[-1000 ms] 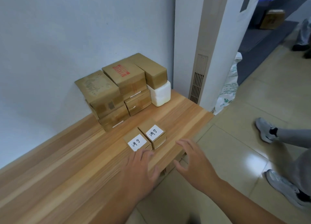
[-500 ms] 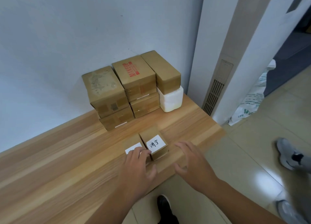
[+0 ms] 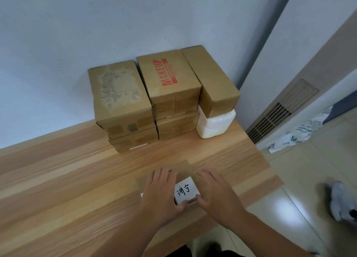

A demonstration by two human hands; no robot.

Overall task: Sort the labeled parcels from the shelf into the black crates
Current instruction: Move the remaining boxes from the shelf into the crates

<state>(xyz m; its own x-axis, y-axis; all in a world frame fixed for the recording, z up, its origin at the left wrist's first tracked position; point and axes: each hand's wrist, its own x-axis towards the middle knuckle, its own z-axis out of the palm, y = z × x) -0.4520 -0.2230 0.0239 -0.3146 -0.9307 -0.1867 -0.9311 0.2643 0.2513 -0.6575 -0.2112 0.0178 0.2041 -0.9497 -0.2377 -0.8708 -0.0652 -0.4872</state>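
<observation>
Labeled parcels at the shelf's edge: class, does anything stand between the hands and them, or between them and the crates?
Nothing visible: the left hand rests on the left parcel, the right hand curves round the right parcel. Stacked boxes stand behind. No crate in view; that path is unknown.

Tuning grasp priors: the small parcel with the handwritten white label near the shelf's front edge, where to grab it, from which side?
Take the labelled parcel from above-right: thumb on its near face, fingers over the far face. Its left side butts against the second small parcel, so likely no finger room there; its right side is free. The right hand is cupped there.
</observation>
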